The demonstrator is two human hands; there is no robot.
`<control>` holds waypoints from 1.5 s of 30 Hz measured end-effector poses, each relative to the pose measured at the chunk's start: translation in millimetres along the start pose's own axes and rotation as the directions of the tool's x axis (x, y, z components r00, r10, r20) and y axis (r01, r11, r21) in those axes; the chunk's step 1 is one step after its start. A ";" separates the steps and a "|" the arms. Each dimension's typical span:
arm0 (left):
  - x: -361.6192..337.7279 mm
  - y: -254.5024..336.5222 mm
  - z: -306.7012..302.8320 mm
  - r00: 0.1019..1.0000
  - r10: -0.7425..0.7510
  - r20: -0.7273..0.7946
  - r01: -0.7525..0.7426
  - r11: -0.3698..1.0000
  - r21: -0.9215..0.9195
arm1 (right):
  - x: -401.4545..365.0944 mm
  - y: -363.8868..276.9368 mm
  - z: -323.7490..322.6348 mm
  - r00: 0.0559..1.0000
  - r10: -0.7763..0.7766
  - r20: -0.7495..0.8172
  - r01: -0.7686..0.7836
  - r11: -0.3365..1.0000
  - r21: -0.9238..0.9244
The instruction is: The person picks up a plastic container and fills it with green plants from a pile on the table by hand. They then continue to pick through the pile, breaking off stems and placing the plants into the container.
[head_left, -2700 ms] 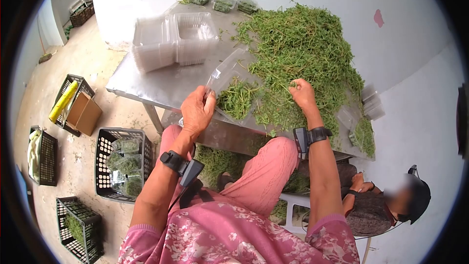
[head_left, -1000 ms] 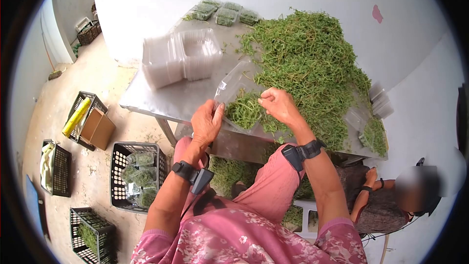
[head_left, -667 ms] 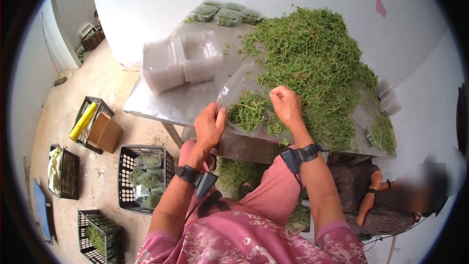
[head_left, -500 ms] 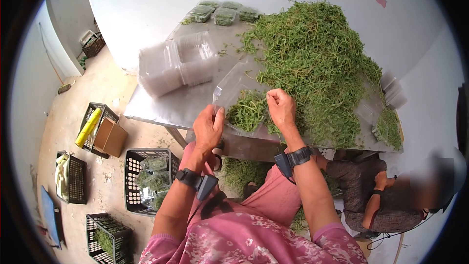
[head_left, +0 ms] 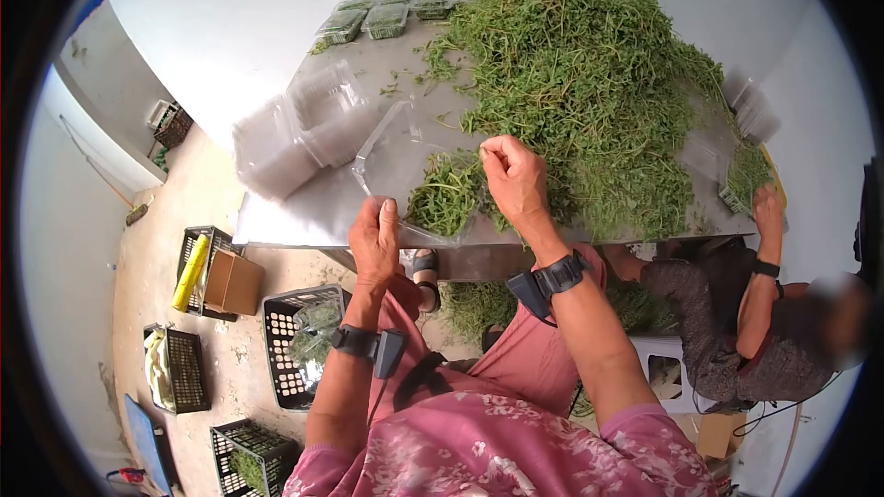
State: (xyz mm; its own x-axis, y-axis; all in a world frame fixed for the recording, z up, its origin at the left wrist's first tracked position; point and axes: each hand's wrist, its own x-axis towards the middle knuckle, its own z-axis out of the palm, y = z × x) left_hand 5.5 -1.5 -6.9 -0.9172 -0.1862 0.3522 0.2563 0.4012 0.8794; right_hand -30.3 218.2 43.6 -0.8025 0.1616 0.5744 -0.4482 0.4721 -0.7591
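Note:
A clear plastic clamshell box lies with its lid raised at the front edge of the metal table. Leafy green stems fill its base. My left hand grips the box's near left edge between thumb and fingers. Just right of those stems, my right hand is closed in a pinch over the tabletop; whatever its fingers hold, if anything, is too small to make out. Behind and beside it rises a big heap of the same greens.
Stacked clear boxes stand on the table's left, filled boxes at the back. At right, a co-worker's hand is at another box of greens. Black crates sit on the floor, one beside a cardboard box.
My view has shifted, so the table sits higher and further left. My right hand has lifted slightly off the greens. The co-worker's hand has moved from the lap to the box at right.

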 end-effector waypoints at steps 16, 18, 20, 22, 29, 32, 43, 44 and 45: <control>-2.0 4.6 -10.4 0.998 0.050 0.029 -0.049 0.997 -0.051 | -3.9 20.8 14.4 0.993 0.054 0.105 -0.040 0.990 -0.133; -7.3 -0.1 -8.4 0.997 0.047 -0.068 -0.051 0.997 -0.054 | -3.4 20.9 14.8 0.994 0.057 0.098 -0.045 0.991 -0.123; -15.8 -3.2 -6.9 0.978 0.049 -0.203 -0.054 0.998 -0.022 | -3.8 21.8 15.1 0.993 0.071 0.094 -0.059 0.991 -0.119; -22.9 3.1 -10.3 0.952 0.173 -0.254 -0.157 0.984 0.080 | -3.8 18.4 14.2 0.993 0.073 0.093 -0.062 0.991 -0.116; -19.7 37.4 -7.5 0.930 0.368 0.016 -0.363 0.908 0.209 | -4.9 19.6 15.3 0.993 0.081 0.084 -0.071 0.990 -0.121; -9.3 53.2 3.2 0.934 0.327 0.145 -0.350 0.919 0.182 | -3.3 13.0 11.4 0.990 0.085 0.112 -0.072 0.990 -0.118; 19.5 70.3 36.6 0.868 0.174 0.465 -0.377 0.840 0.391 | -4.7 11.1 11.6 0.988 0.101 0.116 -0.088 0.989 -0.118; 20.2 69.5 37.4 0.866 0.133 0.483 -0.358 0.838 0.412 | -4.9 12.4 12.3 0.988 0.101 0.117 -0.087 0.989 -0.122; 21.5 68.8 37.6 0.863 0.128 0.489 -0.351 0.848 0.398 | -5.1 15.1 13.6 0.991 0.083 0.101 -0.070 0.989 -0.129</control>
State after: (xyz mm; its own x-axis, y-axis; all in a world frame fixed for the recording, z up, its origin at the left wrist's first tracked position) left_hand -8.0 55.8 49.2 -0.9078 0.3295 0.2595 0.4179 0.7621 0.4945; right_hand -38.4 212.7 25.0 -0.8725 0.1124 0.4755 -0.3364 0.5676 -0.7515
